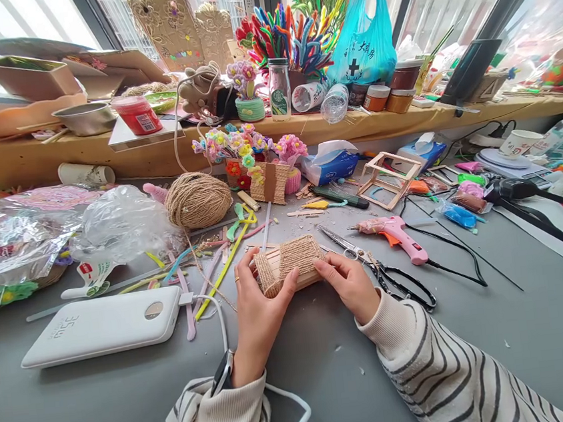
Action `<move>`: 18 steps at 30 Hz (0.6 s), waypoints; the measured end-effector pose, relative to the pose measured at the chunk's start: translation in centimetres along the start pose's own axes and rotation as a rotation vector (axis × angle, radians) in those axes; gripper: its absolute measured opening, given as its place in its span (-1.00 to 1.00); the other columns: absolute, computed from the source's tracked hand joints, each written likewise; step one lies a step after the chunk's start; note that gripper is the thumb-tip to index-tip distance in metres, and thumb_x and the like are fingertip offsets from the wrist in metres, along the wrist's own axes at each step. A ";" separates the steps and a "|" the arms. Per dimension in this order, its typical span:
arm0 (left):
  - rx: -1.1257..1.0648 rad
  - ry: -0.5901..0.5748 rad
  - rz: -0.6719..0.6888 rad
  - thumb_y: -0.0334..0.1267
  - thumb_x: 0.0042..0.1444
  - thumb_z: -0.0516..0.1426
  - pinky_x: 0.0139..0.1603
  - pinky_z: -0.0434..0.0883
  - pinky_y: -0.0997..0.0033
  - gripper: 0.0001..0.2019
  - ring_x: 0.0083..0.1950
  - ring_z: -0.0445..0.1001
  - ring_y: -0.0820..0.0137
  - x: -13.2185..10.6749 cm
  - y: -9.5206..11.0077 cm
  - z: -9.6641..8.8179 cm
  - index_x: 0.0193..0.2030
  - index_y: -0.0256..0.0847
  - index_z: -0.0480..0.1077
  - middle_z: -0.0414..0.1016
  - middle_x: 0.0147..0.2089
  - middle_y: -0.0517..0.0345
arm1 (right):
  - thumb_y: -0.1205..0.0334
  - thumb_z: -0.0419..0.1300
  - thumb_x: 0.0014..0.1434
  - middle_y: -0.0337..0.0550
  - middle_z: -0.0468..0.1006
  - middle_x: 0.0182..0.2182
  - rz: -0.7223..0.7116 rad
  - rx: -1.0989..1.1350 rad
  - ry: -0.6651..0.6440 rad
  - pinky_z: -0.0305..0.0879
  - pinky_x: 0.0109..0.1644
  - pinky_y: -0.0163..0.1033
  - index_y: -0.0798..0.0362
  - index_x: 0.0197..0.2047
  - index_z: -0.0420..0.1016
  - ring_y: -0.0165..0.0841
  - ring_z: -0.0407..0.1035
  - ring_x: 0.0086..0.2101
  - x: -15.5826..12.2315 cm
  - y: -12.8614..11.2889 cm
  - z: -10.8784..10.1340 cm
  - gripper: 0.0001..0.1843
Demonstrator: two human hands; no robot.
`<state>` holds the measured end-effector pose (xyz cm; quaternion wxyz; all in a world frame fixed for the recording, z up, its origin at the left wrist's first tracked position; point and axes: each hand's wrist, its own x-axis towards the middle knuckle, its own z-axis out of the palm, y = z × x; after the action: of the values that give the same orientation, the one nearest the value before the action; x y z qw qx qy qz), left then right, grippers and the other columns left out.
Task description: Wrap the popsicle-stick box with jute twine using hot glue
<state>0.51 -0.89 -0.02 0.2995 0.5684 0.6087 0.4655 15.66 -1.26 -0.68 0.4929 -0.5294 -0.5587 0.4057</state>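
Note:
Both hands hold a small wooden-stick frame wrapped in jute twine (300, 256), raised just over the grey table. My left hand (264, 310) is closed on its left end, thumb along the near side. At the right end, my right hand (347, 283) pinches the frame between thumb and fingers. Twine covers much of the frame, with bare wood showing along the lower edge. Behind and to the left sits a ball of jute twine (198, 199), a strand trailing down from it toward the left hand. Black-handled scissors (399, 279) lie right beside my right hand.
A pink glue gun (397, 236) with a black cord lies to the right, near an open wooden stick frame (389, 176). On the left are a white power bank (102, 327) with its cable and crinkled plastic wrap (119, 225). Jars, pipe cleaners and a blue bag (366, 34) line the sill.

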 end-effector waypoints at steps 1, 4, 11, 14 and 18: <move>0.003 0.000 0.001 0.03 -0.15 0.18 0.07 0.26 0.14 -0.35 0.09 0.26 0.20 0.0 0.0 0.0 0.06 -0.20 0.11 0.22 0.07 -0.04 | -0.13 0.05 0.05 -0.29 0.22 -0.61 0.000 0.003 0.002 0.09 -0.42 -0.31 0.07 -0.59 0.27 -0.45 0.11 -0.51 0.0 0.1 0.0 -0.56; -0.001 -0.003 0.002 0.02 -0.16 0.19 0.08 0.25 0.13 -0.34 0.07 0.26 0.21 0.0 -0.1 0.1 0.06 -0.20 0.10 0.21 0.07 -0.04 | -0.11 0.06 0.05 -0.29 0.21 -0.60 0.019 0.000 -0.016 0.10 -0.40 -0.30 0.07 -0.59 0.26 -0.45 0.11 -0.51 0.0 0.2 0.0 -0.57; -0.047 -0.017 -0.007 0.00 -0.16 0.21 0.09 0.23 0.09 -0.34 0.06 0.26 0.20 0.0 -0.2 0.1 0.07 -0.17 0.10 0.20 0.07 -0.03 | -0.09 0.09 0.04 -0.28 0.23 -0.58 0.034 -0.016 -0.034 0.11 -0.39 -0.31 0.09 -0.54 0.32 -0.44 0.13 -0.49 0.0 -0.1 -0.1 -0.61; -0.037 -0.020 -0.001 0.01 -0.15 0.20 0.09 0.23 0.09 -0.34 0.07 0.26 0.20 0.0 -0.3 0.1 0.07 -0.18 0.09 0.20 0.07 -0.04 | -0.09 0.09 0.04 -0.27 0.26 -0.56 0.036 -0.004 -0.042 0.13 -0.37 -0.30 0.09 -0.52 0.34 -0.43 0.15 -0.47 -0.1 -0.1 -0.1 -0.61; -0.060 -0.041 0.014 0.01 -0.12 0.19 0.12 0.23 0.08 -0.34 0.10 0.26 0.20 0.0 -0.7 0.0 0.09 -0.16 0.08 0.20 0.10 -0.04 | -0.06 0.08 0.06 -0.23 0.32 -0.51 0.037 -0.004 -0.050 0.15 -0.33 -0.28 0.10 -0.49 0.35 -0.41 0.19 -0.43 -0.1 -0.1 -0.1 -0.63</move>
<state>0.24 -0.86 -0.66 0.3254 0.5728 0.5842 0.4740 15.76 -1.39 -0.62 0.4700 -0.5304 -0.5619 0.4268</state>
